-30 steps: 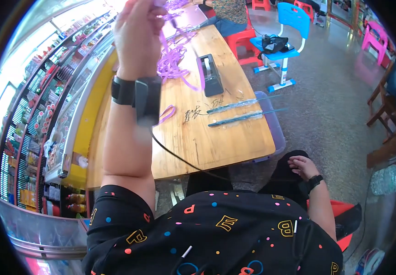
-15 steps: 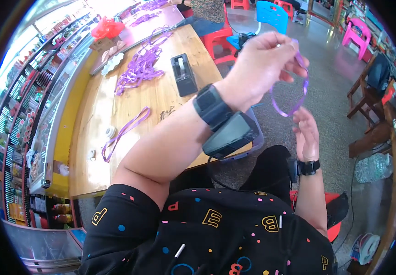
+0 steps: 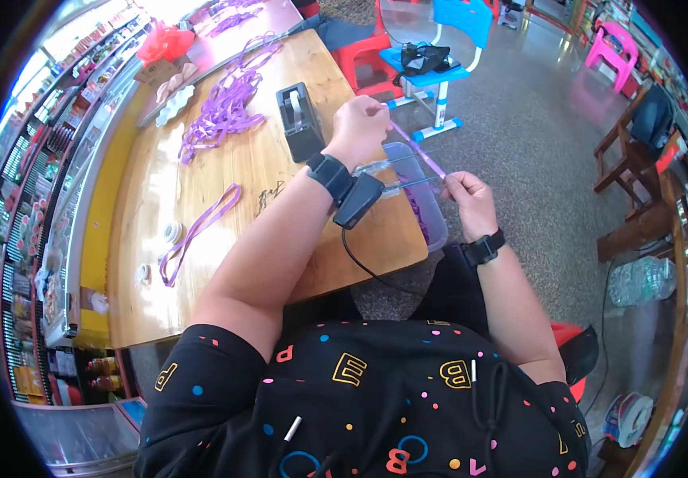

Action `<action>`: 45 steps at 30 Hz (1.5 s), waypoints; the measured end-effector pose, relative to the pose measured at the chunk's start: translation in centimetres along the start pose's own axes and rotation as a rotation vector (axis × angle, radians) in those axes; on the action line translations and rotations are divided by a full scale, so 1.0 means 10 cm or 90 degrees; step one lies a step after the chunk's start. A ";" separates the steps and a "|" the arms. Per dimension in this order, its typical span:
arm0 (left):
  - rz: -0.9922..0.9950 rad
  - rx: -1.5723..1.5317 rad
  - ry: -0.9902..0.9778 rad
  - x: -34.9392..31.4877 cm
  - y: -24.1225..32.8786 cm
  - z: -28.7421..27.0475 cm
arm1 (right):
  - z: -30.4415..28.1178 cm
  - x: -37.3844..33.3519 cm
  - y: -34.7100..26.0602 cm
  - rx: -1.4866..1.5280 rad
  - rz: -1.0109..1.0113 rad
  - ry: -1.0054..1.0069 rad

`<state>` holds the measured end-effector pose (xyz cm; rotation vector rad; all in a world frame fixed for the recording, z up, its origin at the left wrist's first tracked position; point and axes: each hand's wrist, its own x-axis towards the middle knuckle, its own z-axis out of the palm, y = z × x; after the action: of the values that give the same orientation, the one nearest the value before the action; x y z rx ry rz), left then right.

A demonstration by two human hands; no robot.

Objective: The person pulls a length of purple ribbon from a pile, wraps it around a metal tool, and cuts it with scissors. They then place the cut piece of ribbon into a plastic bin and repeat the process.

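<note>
A narrow purple ribbon (image 3: pixel 419 145) is stretched slantwise between my two hands, past the right edge of the wooden table. My left hand (image 3: pixel 361 126) pinches its upper end, and my right hand (image 3: pixel 471 204) pinches the lower end between thumb and fingers. Below them a clear plastic bin (image 3: pixel 437 233) with purple ribbon inside sits against the table edge. Two thin rods (image 3: pixel 412 184) reach out over this bin. Beside my left hand stands a black tape dispenser (image 3: pixel 301 127). One purple ribbon loop (image 3: pixel 200 231) lies apart, left of my left forearm.
A heap of purple ribbons (image 3: pixel 224 110) covers part of the far wooden table (image 3: pixel 141 187). Two small white rolls (image 3: pixel 172 233) lie near its left side. A blue chair (image 3: pixel 432 73) with black items stands beyond the bin. Glass-fronted shelves line the left.
Both hands have come down and left, toward the bin. The ribbon, which hung as a round loop from my left hand, is now pulled straight, with my right hand closed on it.
</note>
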<state>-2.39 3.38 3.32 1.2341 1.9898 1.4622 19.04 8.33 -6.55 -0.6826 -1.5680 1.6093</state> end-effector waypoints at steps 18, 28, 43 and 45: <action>0.140 0.267 0.034 -0.03 -0.34 0.02 | 0.18 -0.15 0.25 0.123 0.072 0.035; 0.146 0.319 -0.026 -0.13 -0.16 0.04 | 0.31 -0.29 0.31 0.108 0.100 -0.008; 0.146 0.199 -0.206 -0.08 -0.22 0.09 | 0.30 -0.26 0.43 0.015 0.106 -0.028; 0.157 0.190 -0.213 -0.06 -0.24 0.11 | 0.30 -0.21 0.42 0.009 0.099 -0.015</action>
<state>-2.28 3.32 0.65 1.7740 1.9201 0.9922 17.13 5.12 -10.67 -0.7980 -1.5506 1.7452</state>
